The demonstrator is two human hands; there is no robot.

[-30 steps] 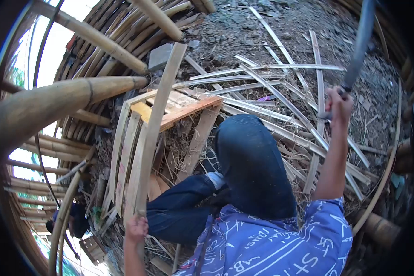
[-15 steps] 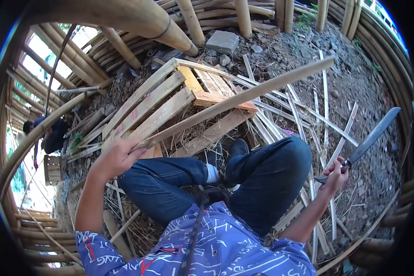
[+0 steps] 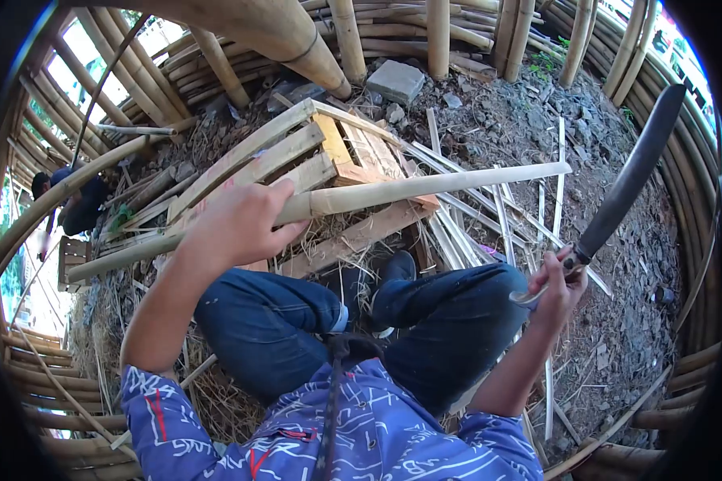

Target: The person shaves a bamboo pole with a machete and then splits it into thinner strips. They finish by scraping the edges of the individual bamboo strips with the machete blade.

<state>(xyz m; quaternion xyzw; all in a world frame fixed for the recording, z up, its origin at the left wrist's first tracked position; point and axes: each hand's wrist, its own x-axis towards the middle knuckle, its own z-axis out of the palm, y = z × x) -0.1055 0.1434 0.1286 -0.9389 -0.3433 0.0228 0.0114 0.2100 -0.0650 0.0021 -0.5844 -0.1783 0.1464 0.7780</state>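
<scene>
My left hand (image 3: 245, 220) is closed around a long split bamboo strip (image 3: 425, 186). The strip runs across in front of my knees, its pale tip reaching far to the right and its other end out to the left. In my right hand (image 3: 555, 289) is a machete (image 3: 638, 164), gripped by the handle. Its dark blade points up and away, apart from the bamboo. Behind the strip, a wooden crate (image 3: 353, 174) lies on the ground, partly covered by the strip and my left hand.
Several thin split strips (image 3: 503, 220) are scattered on the soil right of the crate. A grey concrete block (image 3: 395, 81) sits farther back. A thick bamboo pole (image 3: 249, 32) slants overhead, and bamboo fencing surrounds the spot. Another person (image 3: 82, 200) is at the far left.
The bamboo strip has turned and its right tip has dropped, with my left hand now farther along it. My right hand has raised the machete, the blade pointing more upright.
</scene>
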